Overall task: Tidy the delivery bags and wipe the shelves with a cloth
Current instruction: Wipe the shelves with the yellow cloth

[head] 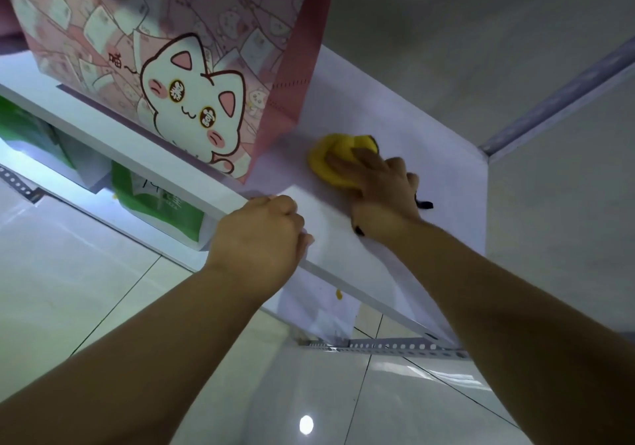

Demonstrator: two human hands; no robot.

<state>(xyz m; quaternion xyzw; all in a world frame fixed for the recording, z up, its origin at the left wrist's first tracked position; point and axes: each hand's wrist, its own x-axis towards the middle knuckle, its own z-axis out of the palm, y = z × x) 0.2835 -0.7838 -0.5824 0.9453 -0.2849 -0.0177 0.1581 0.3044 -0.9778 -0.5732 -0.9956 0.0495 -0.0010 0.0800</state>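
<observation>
Cloth (330, 166), yellow and bunched, sits on the top shelf (412, 135) right under the right hand (381, 186). It pokes out at 11 o'clock from the knuckles. The right-hand fingers (343, 161) lie fairly flat over the cloth and press down. There is no clear curl round it.

The left hand (261, 235) is at 7 o'clock from the cloth, with its fingers hooked over the shelf's front edge, gripping it, probably as a brace. The right hand is the nearer one by far and already on the cloth.

The shelf's long axis runs 10 to 4 o'clock. The pink cat bag (192, 100) stands on it just beside the cloth at 9–10 o'clock, with a narrow gap and apparently no contact. Bare shelf lies from 12 to 3 o'clock of the cloth, out to the corner post (563, 94).

Judgement: it is mid-wipe. The free stroke goes away from the bag toward 2–3 o'clock, and a push toward 9 would bump the bag's side.

Green bags (165, 204) sit on the lower shelf at 8 o'clock. The tiled floor (103, 290) is below.
</observation>
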